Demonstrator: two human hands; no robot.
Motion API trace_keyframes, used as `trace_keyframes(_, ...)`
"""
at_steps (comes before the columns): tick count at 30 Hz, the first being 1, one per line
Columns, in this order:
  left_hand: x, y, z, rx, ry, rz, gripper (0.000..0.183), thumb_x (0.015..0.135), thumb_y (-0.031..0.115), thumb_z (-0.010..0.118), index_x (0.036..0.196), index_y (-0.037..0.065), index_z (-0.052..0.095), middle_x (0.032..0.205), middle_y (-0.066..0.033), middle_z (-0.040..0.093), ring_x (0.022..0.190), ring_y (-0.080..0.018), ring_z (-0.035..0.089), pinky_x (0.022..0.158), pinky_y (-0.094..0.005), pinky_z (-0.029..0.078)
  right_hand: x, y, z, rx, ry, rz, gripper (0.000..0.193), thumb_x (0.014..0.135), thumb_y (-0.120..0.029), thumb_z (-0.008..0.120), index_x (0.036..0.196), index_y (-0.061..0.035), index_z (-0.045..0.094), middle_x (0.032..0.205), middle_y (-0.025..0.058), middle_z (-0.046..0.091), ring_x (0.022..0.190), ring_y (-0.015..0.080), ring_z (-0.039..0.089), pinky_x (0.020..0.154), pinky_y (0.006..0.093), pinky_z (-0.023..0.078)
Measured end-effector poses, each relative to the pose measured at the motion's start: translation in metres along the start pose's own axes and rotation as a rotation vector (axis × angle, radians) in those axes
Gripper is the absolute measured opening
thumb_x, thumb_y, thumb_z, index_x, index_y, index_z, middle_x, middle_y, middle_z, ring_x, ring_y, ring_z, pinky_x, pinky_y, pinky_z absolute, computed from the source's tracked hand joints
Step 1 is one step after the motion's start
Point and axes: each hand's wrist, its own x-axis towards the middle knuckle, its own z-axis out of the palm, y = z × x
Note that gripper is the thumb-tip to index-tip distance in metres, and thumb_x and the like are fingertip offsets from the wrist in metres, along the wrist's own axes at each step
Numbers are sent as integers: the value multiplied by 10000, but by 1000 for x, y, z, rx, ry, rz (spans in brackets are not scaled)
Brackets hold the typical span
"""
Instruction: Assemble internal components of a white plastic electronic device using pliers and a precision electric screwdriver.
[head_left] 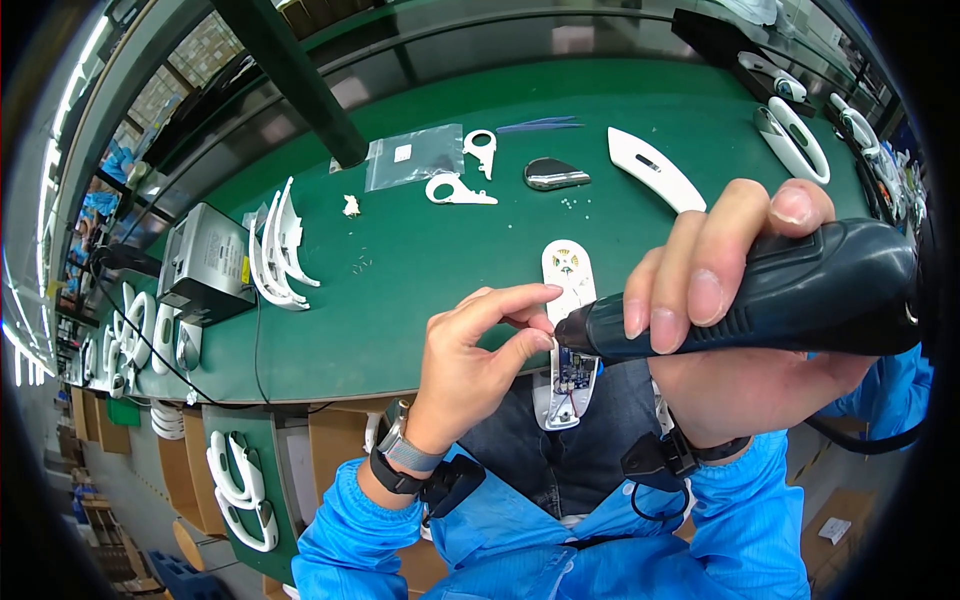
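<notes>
A long white plastic housing (571, 290) lies at the table's front edge and sticks out over my lap. Inside its near half sits a blue circuit board (573, 374), and a round patterned patch shows at its far end. My right hand (735, 265) is wrapped round a dark electric screwdriver (800, 300), which lies nearly level and points left, its tip at the housing. Right by that tip, the thumb and fingers of my left hand (472, 340) are pinched together over the housing's left edge. Whatever they hold is too small or hidden to make out.
Beyond the housing lie a black and silver oval piece (556, 174), a curved white cover (655, 168), white ring-ended parts (458, 190), a clear plastic bag (413, 158) and blue tweezers (538, 125). Curved white shells (280, 245) stand beside a grey metal box (207, 263) with a cable.
</notes>
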Motion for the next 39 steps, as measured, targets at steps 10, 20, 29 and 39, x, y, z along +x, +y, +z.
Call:
trace_keyframes(10, -3, 11, 1, 397, -71, -10, 380, 734, 102, 797, 1102, 82, 707, 910, -68, 625, 863, -225, 616, 740, -340, 517, -1, 0, -19, -45, -50, 52, 720, 923, -688, 443, 1267, -56, 463, 800, 102, 540, 572, 199, 551, 506, 358, 494)
trace_keyframes(20, -34, 0, 36, 582, -48, -116, 588, 640, 254, 871, 1172, 107, 667, 934, -54, 525, 830, -237, 520, 695, -366, 425, 7, 5, -32, -205, -20, 109, 723, 942, -690, 352, 1213, -27, 442, 793, 107, 534, 544, 180, 534, 470, 328, 476)
trace_keyframes(29, -50, -10, 54, 627, 78, -105, 545, 665, 238, 853, 1166, 125, 671, 959, -50, 545, 875, -245, 521, 761, -376, 368, 10, 19, -29, -183, -103, 182, 701, 939, -679, 397, 1222, -40, 455, 792, 109, 552, 547, 200, 540, 480, 353, 484)
trace_keyframes(39, -70, -16, 59, 706, 59, -30, 731, 678, 338, 841, 1328, 119, 588, 1125, -78, 564, 1004, -267, 535, 838, -421, 371, 4, 30, -14, -258, -25, 151, 708, 899, -683, 490, 1240, -64, 436, 806, 84, 526, 530, 172, 511, 478, 330, 473)
